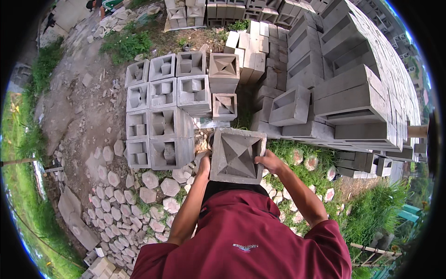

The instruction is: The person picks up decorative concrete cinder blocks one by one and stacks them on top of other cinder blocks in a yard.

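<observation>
A square grey concrete block [238,178] with a sunken, cross-shaped face is held in front of my body, its patterned side facing up. My left hand [203,163] grips its left side. On the opposite side my right hand [271,162] clasps the block, the thumb over the rim. Both hands' other fingers are mostly hidden by the block. Just ahead and to the left stand stacks of similar patterned concrete blocks [163,122] in rows. A shorter column topped by a patterned block [224,96] stands straight ahead, close to the held one.
Tall stacks of hollow concrete blocks [346,100] rise on the right, with one tilted hollow block [290,108] at their near edge. Hexagonal pavers [148,179] and grass [297,174] cover the ground around me. A dirt path [69,111] runs along the left. Another person [103,9] is at far left.
</observation>
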Demonstrator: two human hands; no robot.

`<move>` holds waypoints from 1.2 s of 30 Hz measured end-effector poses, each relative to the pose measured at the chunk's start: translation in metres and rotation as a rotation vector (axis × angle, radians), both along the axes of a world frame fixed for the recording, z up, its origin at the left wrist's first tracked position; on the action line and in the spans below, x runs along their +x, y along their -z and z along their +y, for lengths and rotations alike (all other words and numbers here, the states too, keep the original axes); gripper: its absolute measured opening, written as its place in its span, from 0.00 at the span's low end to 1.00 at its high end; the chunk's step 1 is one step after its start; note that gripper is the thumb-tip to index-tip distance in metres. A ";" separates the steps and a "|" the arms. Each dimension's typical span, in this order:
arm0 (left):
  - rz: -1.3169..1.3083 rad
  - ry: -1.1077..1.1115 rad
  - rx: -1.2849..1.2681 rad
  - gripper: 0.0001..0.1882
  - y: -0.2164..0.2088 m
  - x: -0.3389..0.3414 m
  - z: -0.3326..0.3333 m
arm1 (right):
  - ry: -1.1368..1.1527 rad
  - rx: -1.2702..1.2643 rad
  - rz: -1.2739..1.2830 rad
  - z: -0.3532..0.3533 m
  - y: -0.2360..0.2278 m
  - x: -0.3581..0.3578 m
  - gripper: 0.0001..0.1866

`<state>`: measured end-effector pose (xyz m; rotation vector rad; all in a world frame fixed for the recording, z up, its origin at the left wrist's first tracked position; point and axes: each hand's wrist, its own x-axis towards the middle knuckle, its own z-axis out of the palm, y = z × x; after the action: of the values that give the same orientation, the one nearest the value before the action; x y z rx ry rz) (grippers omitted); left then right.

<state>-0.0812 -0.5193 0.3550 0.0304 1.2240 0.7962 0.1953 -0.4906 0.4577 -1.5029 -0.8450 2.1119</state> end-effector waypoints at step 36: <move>-0.530 -0.795 -0.278 0.21 0.477 0.036 0.236 | 0.026 0.032 -0.226 0.295 0.507 0.002 0.22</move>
<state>-0.0454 -0.2837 -0.1224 -0.8893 0.8045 1.2053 0.1972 -0.1956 -0.0495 -1.7486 -0.9272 1.9253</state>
